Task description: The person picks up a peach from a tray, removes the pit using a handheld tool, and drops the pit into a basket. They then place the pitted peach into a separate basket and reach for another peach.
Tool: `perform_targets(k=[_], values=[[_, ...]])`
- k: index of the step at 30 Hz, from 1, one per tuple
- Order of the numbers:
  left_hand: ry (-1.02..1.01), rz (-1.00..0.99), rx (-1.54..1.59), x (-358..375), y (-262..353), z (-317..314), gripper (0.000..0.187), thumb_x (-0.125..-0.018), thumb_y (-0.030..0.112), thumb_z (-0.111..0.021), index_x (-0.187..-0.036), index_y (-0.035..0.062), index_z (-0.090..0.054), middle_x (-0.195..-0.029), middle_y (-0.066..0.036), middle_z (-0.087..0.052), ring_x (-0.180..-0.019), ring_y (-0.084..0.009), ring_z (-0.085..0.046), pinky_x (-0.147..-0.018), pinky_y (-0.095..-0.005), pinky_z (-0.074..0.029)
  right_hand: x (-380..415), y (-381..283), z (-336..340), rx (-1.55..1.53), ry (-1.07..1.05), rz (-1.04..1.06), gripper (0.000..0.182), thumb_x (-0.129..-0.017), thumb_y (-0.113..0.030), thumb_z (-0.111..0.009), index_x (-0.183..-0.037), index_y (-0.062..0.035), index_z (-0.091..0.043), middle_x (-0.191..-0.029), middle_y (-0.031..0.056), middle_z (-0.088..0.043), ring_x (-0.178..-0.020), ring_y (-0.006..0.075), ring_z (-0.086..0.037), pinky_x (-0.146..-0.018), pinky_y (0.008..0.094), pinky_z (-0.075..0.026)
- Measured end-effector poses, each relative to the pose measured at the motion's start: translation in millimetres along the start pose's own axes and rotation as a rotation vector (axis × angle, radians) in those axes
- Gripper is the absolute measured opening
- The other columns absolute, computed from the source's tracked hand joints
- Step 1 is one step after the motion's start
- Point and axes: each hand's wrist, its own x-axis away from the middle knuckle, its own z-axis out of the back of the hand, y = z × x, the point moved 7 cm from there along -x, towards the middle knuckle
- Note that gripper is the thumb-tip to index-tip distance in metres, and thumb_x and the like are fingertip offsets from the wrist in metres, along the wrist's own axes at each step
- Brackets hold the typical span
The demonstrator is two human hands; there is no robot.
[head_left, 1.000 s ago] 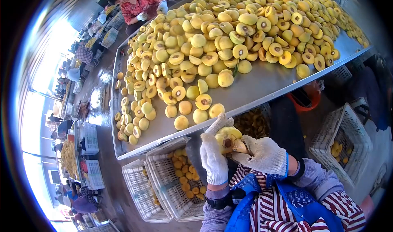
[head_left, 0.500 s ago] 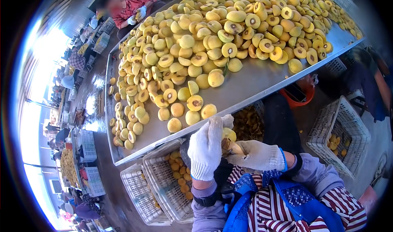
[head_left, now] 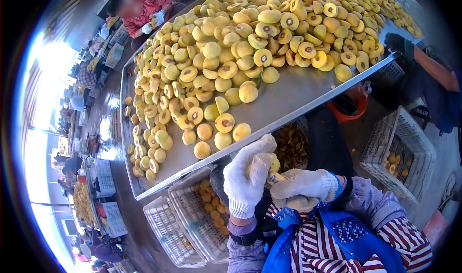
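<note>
Fingers [head_left: 260, 166] of the left hand [head_left: 246, 179] clamp a fruit [head_left: 275, 163], those of the right hand [head_left: 305, 187] a tool [head_left: 275, 177], near a white crate [head_left: 191, 217] holding orange-yellow pieces [head_left: 215, 210].

No readable text, labels, brands, numbers or signs.

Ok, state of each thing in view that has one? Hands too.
Left hand: gloved, closed round fruit
Held fruit: mostly hidden, cut or whole unclear
Right hand: gloved, closed on small tool
Small tool: mostly covered
Table: heaped with fruit, near strip bare
Fruit pieces: many halved, some cut-side up
Left-side crate: open, part filled
Right-side crate: open, few pieces
Bucket: open, dark item inside
</note>
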Motion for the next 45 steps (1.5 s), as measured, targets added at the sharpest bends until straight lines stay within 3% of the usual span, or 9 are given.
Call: perform_targets(k=[4, 9, 10, 16, 20, 22, 29, 38, 45], values=[[-0.07, -0.284, 0.16, 1, 6, -9, 0.039, -0.098, 0.027, -0.058, -0.117, -0.0068, -0.064, -0.099, -0.016, -0.072, -0.091, -0.0216, -0.069, -0.082, -0.0314, -0.054, 3, 11, -10, -0.276, -0.211, 0.045, 0.03, -0.094, -0.03, -0.063, -0.084, -0.0021, -0.059, -0.048, -0.0025, -0.045, -0.035, 0.0062, -0.041, -0.033, 0.021, -0.03], [-0.028, 0.171, 0.59, 5, -18, -20, 0.074, -0.101, 0.058, -0.036, -0.123, -0.0094, -0.058, -0.105, -0.023, -0.068, -0.085, -0.0261, -0.068, -0.079, -0.0359, -0.056, -11, 15, -5, -0.189, -0.145, 0.112, 0.027, -0.092, -0.028, -0.065, -0.083, -0.0024, -0.061, -0.052, -0.0011, -0.051, -0.037, 0.0068, -0.042, -0.035, 0.0208, -0.032], [-0.1, 0.271, 1.24, 1, -32, -28, 0.072, -0.102, 0.056, -0.036, -0.122, -0.0094, -0.058, -0.103, -0.022, -0.068, -0.084, -0.0268, -0.068, -0.077, -0.0347, -0.056, -8, 11, -10, -0.195, -0.202, 0.102, 0.027, -0.092, -0.027, -0.065, -0.083, -0.0027, -0.062, -0.053, -0.0006, -0.052, -0.037, 0.0066, -0.042, -0.035, 0.0207, -0.032], [0.578, 0.221, 0.285, 37, -81, 86, 0.045, -0.101, 0.037, -0.052, -0.119, -0.003, -0.063, -0.112, -0.019, -0.067, -0.095, -0.0292, -0.067, -0.086, -0.0387, -0.055, 0, 17, 12, -0.05, -0.196, 0.049, 0.03, -0.095, -0.031, -0.065, -0.09, -0.0023, -0.061, -0.058, -0.0017, -0.051, -0.041, 0.005, -0.042, -0.037, 0.0197, -0.031], [0.537, 0.085, -1.248, 35, -95, 137, 0.032, -0.085, 0.022, -0.072, -0.112, 0.0059, -0.07, -0.127, -0.017, -0.062, -0.119, -0.0348, -0.056, -0.104, -0.0407, -0.043, -1, -5, 22, 0.139, 0.043, 0.011, 0.033, -0.097, -0.036, -0.061, -0.091, -0.0038, -0.057, -0.055, -0.0017, -0.048, -0.04, 0.0048, -0.041, -0.036, 0.0198, -0.03], [0.498, 0.138, -0.639, 4, -110, 122, 0.035, -0.085, 0.021, -0.072, -0.116, 0.0045, -0.068, -0.128, -0.017, -0.061, -0.123, -0.0334, -0.055, -0.104, -0.0418, -0.043, -11, -6, 24, 0.277, 0.138, -0.066, 0.027, -0.097, -0.035, -0.06, -0.096, -0.0079, -0.058, -0.06, -0.0012, -0.051, -0.043, 0.0054, -0.044, -0.039, 0.02, -0.033], [0.134, 0.354, -1.06, -132, -190, 83, 0.076, -0.075, 0.05, -0.074, -0.132, 0.0059, -0.052, -0.125, -0.026, -0.061, -0.111, -0.0407, -0.061, -0.092, -0.0445, -0.049, -19, -27, 41, 0.951, 0.508, 0.378, 0.033, -0.095, -0.034, -0.061, -0.117, -0.009, -0.062, -0.077, 0.0034, -0.062, -0.064, 0.0102, -0.059, -0.063, 0.0266, -0.049], [0.149, 0.328, 0.212, -90, -137, 49, 0.048, -0.089, 0.025, -0.07, -0.125, 0.0009, -0.052, -0.111, -0.01, -0.063, -0.096, -0.0214, -0.065, -0.082, -0.0317, -0.054, -13, -39, 56, 0.405, 0.649, 0.294, 0.034, -0.094, -0.031, -0.064, -0.121, -0.0103, -0.058, -0.073, 0.0026, -0.06, -0.061, 0.0079, -0.059, -0.054, 0.0231, -0.046], [0.029, 0.219, 0.669, -36, -74, -1, 0.052, -0.091, 0.022, -0.069, -0.134, 0.0016, -0.047, -0.122, -0.011, -0.057, -0.114, -0.023, -0.057, -0.1, -0.0372, -0.046, 0, -70, 46, 0.826, 0.976, 0.793, 0.037, -0.087, -0.03, -0.071, -0.116, -0.0111, -0.058, -0.098, 0.0097, -0.067, -0.069, 0.033, -0.068, -0.064, 0.0393, -0.057]])
